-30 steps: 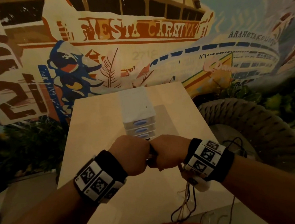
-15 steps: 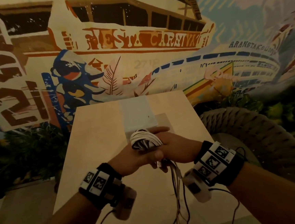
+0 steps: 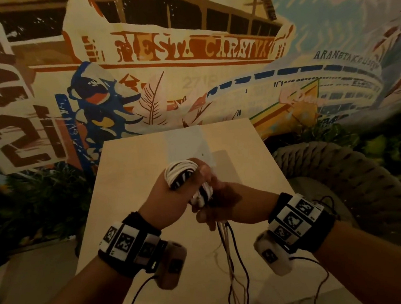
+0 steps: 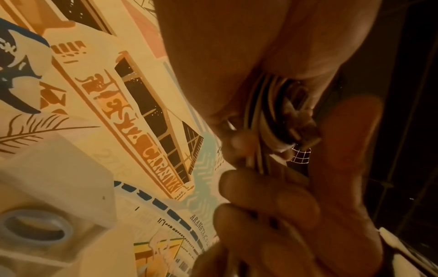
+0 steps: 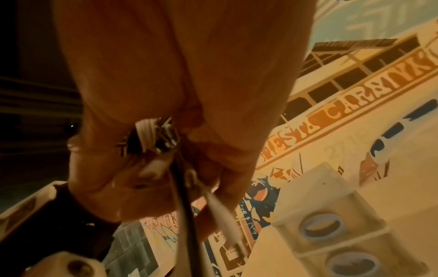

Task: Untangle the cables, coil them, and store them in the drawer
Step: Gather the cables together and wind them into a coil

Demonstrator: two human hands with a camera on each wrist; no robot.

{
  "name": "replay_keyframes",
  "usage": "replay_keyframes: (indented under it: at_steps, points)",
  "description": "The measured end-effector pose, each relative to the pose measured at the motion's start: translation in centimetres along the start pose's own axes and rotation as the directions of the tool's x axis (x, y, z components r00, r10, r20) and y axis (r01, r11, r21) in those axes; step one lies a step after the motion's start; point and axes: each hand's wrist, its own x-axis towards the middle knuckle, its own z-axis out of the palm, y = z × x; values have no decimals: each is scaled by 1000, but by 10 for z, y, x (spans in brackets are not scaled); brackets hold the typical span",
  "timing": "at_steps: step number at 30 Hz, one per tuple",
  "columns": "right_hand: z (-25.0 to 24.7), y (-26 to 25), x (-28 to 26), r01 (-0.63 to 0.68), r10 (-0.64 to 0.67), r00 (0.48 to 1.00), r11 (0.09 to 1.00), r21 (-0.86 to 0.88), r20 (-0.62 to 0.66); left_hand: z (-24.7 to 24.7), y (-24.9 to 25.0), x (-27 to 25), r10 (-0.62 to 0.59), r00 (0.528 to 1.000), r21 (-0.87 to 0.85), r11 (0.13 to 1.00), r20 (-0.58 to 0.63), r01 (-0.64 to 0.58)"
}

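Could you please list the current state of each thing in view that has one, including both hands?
Cable coil: wound in loops, held above the table, not yet stored.
Loose cable ends: uncoiled, hanging below the hands.
Left hand: gripping the coil.
Right hand: fingers curled around the cables just below the coil.
Drawer unit: standing on the table; the drawers in view are closed.

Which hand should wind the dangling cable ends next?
Probably the right hand: it already pinches the loose ends below the coil, while the left hand grips that coil.
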Motion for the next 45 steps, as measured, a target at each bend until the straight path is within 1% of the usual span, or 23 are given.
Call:
replay_keyframes:
  at_steps: [2, 3, 5, 7, 8, 10, 13, 14, 17, 18, 19, 21, 22, 24, 26, 29, 33, 36, 39, 40, 42, 43, 45]
  points:
    - [2, 8, -3, -89, 90, 995, 996, -17, 36, -3, -3, 0, -58, 998, -151, 987, -11, 55]
    - [2, 10, -6, -114, 114, 992, 993, 0, 47, -3, -2, 0, -81, 997, -236, 968, 16, 83]
    - [3, 15, -11, -141, 139, 987, 990, 29, 79, -5, 1, -1, -92, 994, -292, 950, 65, 107]
    - [2, 21, -15, -159, 154, 982, 986, 40, 106, -9, 1, 0, -57, 998, -147, 987, 40, 62]
    - [1, 22, -15, -170, 165, 980, 985, 39, 106, -11, 2, 0, -25, 999, -11, 1000, 36, 25]
    - [-2, 22, -14, -217, 215, 973, 976, 13, 80, -17, 1, 3, -28, 998, 191, 981, 55, 17]
    - [-8, 16, -10, -302, 294, 952, 949, 91, 88, -18, 10, 3, -159, 974, 227, 966, 159, 121]
    - [-10, 12, -9, -335, 324, 941, 933, 129, 100, -19, 9, 3, -174, 968, 260, 958, 180, 124]
    - [-17, 3, -6, -380, 369, 925, 913, 151, 95, -20, 6, 3, -121, 964, 382, 924, 235, 22]
    - [-18, 0, -5, -384, 375, 923, 913, 142, 84, -19, 4, 4, -105, 955, 447, 894, 279, -33]
    - [-20, -3, -5, -392, 386, 920, 911, 129, 70, -18, 1, 4, -98, 942, 549, 830, 320, -100]
    - [-23, -6, -5, -418, 414, 908, 897, 146, 56, -12, 0, 4, -105, 918, 738, 632, 383, -236]
    - [-23, -5, -5, -418, 415, 908, 889, 189, 58, -9, 0, 4, -99, 913, 788, 547, 396, -282]
    - [-25, -1, -4, -394, 394, 917, 861, 323, 66, -5, 1, 2, -103, 907, 830, 455, 409, -323]
    - [-27, 1, -3, -397, 385, 916, 835, 380, 111, 0, 1, -1, -114, 913, 858, 403, 392, -318]
    - [-27, -6, -1, -402, 353, 912, 872, 280, 211, 3, 2, -2, -194, 929, 915, 320, 315, -244]
    - [-25, -13, 6, -424, 417, 897, 906, 18, 145, 10, 10, -2, -242, 934, 953, 220, 262, -210]
    - [-28, -20, 10, -433, 443, 891, 896, -102, 102, 18, 12, -4, -337, 922, 981, 99, 192, -168]
    - [-20, -24, 18, -434, 492, 864, 834, -340, 104, 24, 15, -3, -403, 896, 983, 67, 185, -172]
    - [-13, -24, 22, -437, 522, 849, 784, -440, 87, 26, 16, -2, -426, 884, 980, 50, 193, -190]
    - [0, -22, 26, -449, 555, 832, 679, -581, 5, 28, 17, -2, -465, 864, 980, 59, 194, -188]
    - [3, -19, 26, -447, 539, 842, 675, -586, -22, 28, 17, -2, -473, 860, 981, 53, 191, -189]
    - [4, -11, 26, -430, 484, 874, 730, -532, -42, 25, 11, -2, -475, 859, 978, 25, 194, -207]
